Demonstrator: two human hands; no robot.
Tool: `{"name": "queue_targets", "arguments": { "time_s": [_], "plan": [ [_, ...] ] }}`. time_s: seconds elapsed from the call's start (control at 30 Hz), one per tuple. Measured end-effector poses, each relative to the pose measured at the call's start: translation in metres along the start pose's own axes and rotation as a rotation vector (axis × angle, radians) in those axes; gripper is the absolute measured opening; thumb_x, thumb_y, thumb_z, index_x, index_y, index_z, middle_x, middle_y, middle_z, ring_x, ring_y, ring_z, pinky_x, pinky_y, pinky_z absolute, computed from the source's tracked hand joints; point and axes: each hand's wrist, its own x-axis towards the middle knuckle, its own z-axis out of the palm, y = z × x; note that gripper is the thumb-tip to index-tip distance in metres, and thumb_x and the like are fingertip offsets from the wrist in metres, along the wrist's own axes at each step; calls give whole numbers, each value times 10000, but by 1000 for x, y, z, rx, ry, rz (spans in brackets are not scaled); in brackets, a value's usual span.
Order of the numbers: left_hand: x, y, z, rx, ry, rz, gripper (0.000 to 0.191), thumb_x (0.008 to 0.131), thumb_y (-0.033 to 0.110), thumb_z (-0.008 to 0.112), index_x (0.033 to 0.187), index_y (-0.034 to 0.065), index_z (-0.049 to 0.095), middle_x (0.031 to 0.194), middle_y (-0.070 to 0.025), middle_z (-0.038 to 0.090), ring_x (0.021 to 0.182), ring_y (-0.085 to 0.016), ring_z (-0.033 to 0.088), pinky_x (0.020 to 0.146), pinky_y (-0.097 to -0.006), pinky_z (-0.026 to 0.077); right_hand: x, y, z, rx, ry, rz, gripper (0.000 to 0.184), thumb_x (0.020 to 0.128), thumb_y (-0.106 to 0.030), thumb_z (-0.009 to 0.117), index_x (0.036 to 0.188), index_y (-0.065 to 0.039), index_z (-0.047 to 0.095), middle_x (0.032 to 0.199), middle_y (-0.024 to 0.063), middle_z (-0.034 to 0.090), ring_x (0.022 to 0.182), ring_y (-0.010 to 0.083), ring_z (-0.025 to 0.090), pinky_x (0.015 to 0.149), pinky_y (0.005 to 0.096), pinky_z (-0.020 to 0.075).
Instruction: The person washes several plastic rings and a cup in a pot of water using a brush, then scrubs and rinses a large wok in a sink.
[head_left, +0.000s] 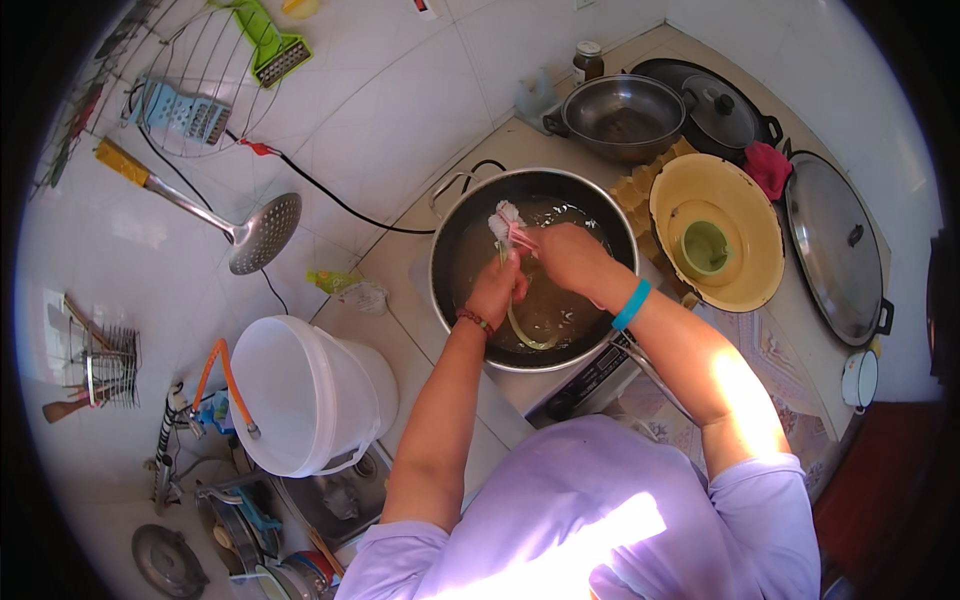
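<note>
A wide dark-lined metal pot (444, 247) with brownish liquid (472, 225) stands on an electric cooktop (585, 390). Over the liquid, my left hand (495, 289), wearing a beaded bracelet, pinches a long pale green strip (517, 330) whose lower end curves into the pot. My right hand (571, 256), with a teal wristband, closes on a pink strip (522, 237) just beside the left fingertips. A white crumpled bundle (506, 217) sits above both hands, touching the pink strip; its exact kind is unclear. The right fingertips are partly hidden.
Left of the pot, a white plastic bucket (356, 390) stands by the sink (330, 495), with an orange hose (210, 360) reaching into it. To the right are a yellow enamel basin (757, 232) holding a green cup (705, 246), a wok (622, 112) and a large lid (836, 240).
</note>
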Motion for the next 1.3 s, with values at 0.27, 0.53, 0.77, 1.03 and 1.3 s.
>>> {"name": "queue_targets", "arguments": {
  "time_s": [0.27,0.53,0.77,1.03,1.3],
  "plan": [
    [-7,6,-2,270,36,-113,184,807,187,519,904,57,606,574,35,442,492,-51,403,506,-205,405,17,18,-20,318,-486,470,134,794,-63,422,863,-5,521,504,114,504,414,196,536,374,318,427],
    [6,1,-29,491,120,-15,304,781,74,490,1077,20,442,811,-127,542,685,-212,542,632,-309,451,17,47,-2,224,-535,522,138,747,-7,423,815,18,541,546,146,545,440,222,558,398,337,443],
    [20,-2,-30,1175,365,272,385,683,-40,502,1050,75,476,1056,-181,481,947,-361,484,809,-389,398,-2,39,-11,356,-415,535,159,741,-19,462,859,4,565,578,152,560,460,222,560,427,322,454],
    [44,-21,-41,801,361,283,280,702,-51,474,946,70,542,857,-104,575,762,-248,555,632,-317,440,-7,41,-15,553,-326,521,284,804,-93,492,1087,-86,518,628,48,525,455,109,482,423,239,419],
    [37,0,-30,237,175,107,202,788,23,480,974,84,531,800,-7,568,509,-48,416,407,-173,307,-8,42,-16,563,-260,477,277,808,-80,489,1082,-99,528,601,23,496,445,87,451,415,232,400]
  ]
}}
